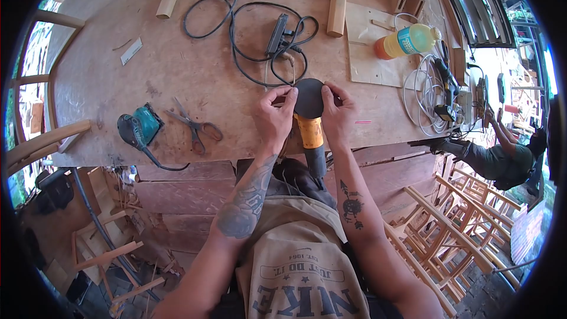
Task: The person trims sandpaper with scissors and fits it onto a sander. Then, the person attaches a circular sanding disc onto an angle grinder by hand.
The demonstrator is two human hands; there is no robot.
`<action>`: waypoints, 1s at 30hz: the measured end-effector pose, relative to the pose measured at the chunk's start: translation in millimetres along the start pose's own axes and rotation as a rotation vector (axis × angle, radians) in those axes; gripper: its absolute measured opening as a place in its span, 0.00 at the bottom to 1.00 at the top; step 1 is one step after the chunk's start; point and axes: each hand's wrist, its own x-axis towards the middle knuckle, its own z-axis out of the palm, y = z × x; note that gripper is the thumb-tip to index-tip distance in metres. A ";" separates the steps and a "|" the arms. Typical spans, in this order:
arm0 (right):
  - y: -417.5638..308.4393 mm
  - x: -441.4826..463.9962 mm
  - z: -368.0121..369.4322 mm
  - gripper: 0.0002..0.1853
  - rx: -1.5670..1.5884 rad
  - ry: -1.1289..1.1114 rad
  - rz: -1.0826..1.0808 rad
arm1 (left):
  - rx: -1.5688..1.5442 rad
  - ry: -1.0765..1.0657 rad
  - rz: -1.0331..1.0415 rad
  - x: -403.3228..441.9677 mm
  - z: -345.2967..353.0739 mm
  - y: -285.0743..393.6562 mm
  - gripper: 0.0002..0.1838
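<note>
Between my two hands is a round, dark sanding disc. My left hand pinches its left edge between thumb and fingers. At the right edge, my right hand grips it the same way. Directly under the disc is a yellow and black handheld power tool, its body pointing toward me over the table's front edge. The disc hides the tool's head, so I cannot tell whether the two touch. Beyond the disc lies a black power strip with a coiled black cable.
Orange-handled scissors and a teal sander lie left on the wooden table. To the right are a bottle of yellow-orange liquid, a coiled white cable and wood pieces. Wooden frames stand below; another person is far right.
</note>
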 end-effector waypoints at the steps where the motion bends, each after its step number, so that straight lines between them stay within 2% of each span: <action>1: -1.0 -0.6 -1.3 0.11 -0.035 -0.012 0.012 | -0.002 0.000 0.004 -0.4 -0.5 0.5 0.12; 9: -5.9 -2.7 0.1 0.11 -0.160 0.001 0.019 | -0.016 0.026 0.007 -1.8 0.7 0.4 0.13; 14: -7.4 -4.1 2.5 0.10 -0.208 0.030 -0.060 | 0.031 0.031 0.019 -0.9 0.6 -0.5 0.13; 30: -13.1 -6.2 6.8 0.09 -0.242 0.060 -0.077 | -0.017 0.082 0.045 -1.5 4.3 -2.1 0.13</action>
